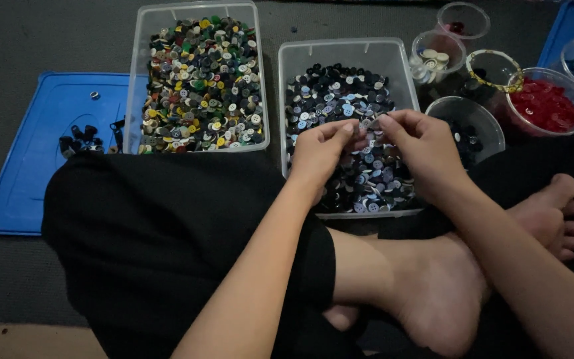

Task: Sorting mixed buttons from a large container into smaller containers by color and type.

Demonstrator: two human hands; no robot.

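Here, in the head view, you sit cross-legged on a dark floor, and your two hands meet over the clear tub of dark buttons that stands just beyond your shins. Your left hand hangs above the tub's near half with thumb and fingers drawn together; whether it holds a button you cannot tell. Your right hand sits just right of it, fingertips pinched on a small pale button held between the two hands. The hands are close, nearly touching at the fingertips.

The tub's dark buttons are mostly black, navy and grey. Left of it, nearly touching, stands a second clear tub heaped with mixed buttons in green, yellow, white and brown. Further left a blue lid lies flat on the floor, with a few small black pieces on it.

To the right of the dark tub you have a cluster of round clear cups: one with black buttons nearest your right hand, one with red buttons further right, one with cream buttons behind, and an empty-looking one with a patterned rim between them. Another blue lid shows at the far right corner.
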